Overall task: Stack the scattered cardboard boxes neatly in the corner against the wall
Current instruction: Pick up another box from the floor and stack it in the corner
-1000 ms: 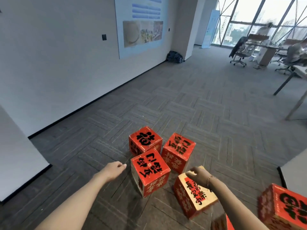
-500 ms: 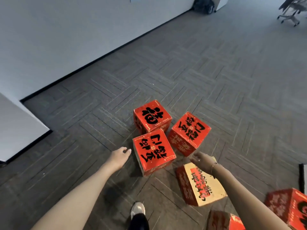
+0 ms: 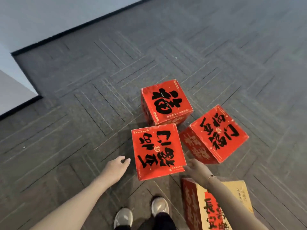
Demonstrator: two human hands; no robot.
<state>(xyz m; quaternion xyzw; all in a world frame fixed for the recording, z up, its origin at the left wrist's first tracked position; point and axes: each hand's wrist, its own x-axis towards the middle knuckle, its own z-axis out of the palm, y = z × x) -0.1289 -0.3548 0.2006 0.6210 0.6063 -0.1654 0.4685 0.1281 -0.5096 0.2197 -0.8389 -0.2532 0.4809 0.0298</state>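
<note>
Several red cardboard boxes with black lettering lie scattered on the grey carpet. The nearest box [image 3: 158, 151] sits just in front of my feet. My left hand [image 3: 115, 168] hovers open a little to its left, apart from it. My right hand [image 3: 196, 170] reaches to its lower right corner with relaxed fingers; contact is unclear. Behind it stands another red box [image 3: 166, 102], and a tilted one [image 3: 216, 135] lies to the right. A box with a tan top [image 3: 232, 193] lies under my right forearm.
White walls with black skirting [image 3: 66, 32] meet in an inner corner [image 3: 13, 54] at the upper left, with a protruding wall edge [image 3: 20, 93] nearer. Open carpet [image 3: 74, 113] lies between the boxes and that corner. My shoes [image 3: 141, 213] stand below the nearest box.
My view has tilted down and moved closer over the boxes. Both hands have come in toward the sides of the nearest box, the right one leaving the tan-topped box.
</note>
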